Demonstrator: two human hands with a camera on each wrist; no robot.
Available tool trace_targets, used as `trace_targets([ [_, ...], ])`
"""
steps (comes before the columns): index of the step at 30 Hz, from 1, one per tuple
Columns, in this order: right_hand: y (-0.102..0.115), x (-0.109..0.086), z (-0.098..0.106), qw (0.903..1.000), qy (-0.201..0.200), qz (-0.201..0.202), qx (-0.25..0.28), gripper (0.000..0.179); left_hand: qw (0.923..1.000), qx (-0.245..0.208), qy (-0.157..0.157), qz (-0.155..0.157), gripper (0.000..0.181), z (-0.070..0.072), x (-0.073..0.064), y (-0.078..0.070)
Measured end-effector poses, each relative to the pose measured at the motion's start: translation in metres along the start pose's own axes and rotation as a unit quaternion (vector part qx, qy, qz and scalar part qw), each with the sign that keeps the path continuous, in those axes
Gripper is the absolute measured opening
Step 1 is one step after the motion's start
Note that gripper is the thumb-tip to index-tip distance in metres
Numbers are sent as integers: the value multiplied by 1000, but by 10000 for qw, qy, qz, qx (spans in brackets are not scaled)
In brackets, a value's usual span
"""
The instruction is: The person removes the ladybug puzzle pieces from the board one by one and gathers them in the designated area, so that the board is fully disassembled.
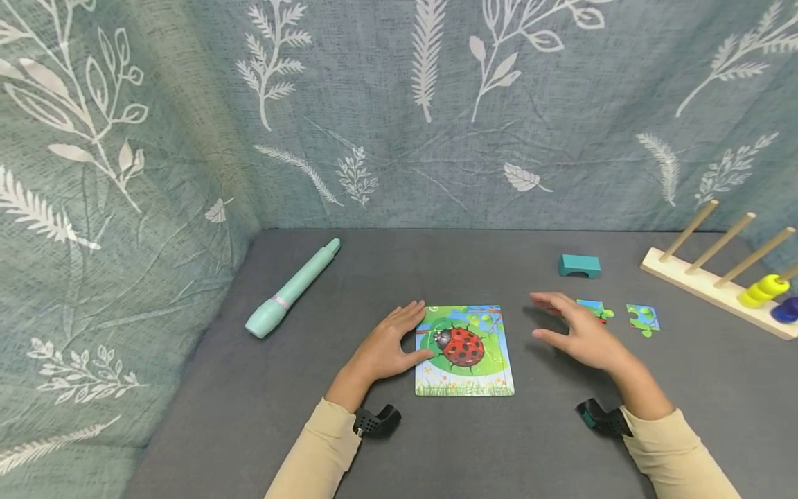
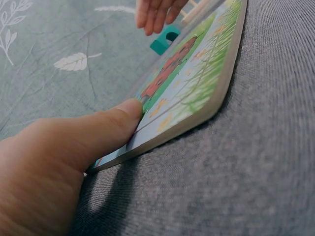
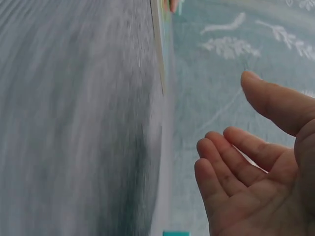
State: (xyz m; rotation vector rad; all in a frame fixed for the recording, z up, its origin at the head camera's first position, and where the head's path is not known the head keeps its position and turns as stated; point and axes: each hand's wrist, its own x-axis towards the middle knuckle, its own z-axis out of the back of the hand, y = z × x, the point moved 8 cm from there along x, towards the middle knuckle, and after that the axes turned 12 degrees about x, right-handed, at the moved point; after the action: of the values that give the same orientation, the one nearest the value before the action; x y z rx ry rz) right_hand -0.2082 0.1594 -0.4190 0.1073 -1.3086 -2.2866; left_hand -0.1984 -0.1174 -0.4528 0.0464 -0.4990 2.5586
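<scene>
A square ladybug jigsaw puzzle [image 1: 464,350] lies on the dark grey table, its thick board edge showing in the left wrist view. My left hand [image 1: 389,346] is at its left side, fingers stretched along the upper left edge. The thumb [image 2: 115,123] rests on the picture; the other fingers are hidden in the left wrist view. Apart from the puzzle, to its right, my right hand [image 1: 580,333] hovers over the table with fingers loosely extended and nothing in the grasp. Beyond it lie two loose jigsaw pieces, one [image 1: 595,310] partly covered by the hand, the other [image 1: 643,317] farther right.
A teal arch block [image 1: 579,265] sits behind the right hand. At the far right stands a wooden peg stacker [image 1: 704,287] with yellow and dark blue beads. A mint-green tube-shaped item [image 1: 293,290] lies at the back left. Patterned fabric [image 1: 386,125] hangs behind the table.
</scene>
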Motion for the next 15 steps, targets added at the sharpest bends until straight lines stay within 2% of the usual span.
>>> trace_targets([
  [6, 12, 10, -18, 9993, 295, -26, 224, 58, 10000, -67, -3, -4, 79, 1, 2, -2],
  [15, 31, 31, -52, 9951, 701, 179, 675, 57, 10000, -87, -43, 18, 78, 1, 2, -2],
])
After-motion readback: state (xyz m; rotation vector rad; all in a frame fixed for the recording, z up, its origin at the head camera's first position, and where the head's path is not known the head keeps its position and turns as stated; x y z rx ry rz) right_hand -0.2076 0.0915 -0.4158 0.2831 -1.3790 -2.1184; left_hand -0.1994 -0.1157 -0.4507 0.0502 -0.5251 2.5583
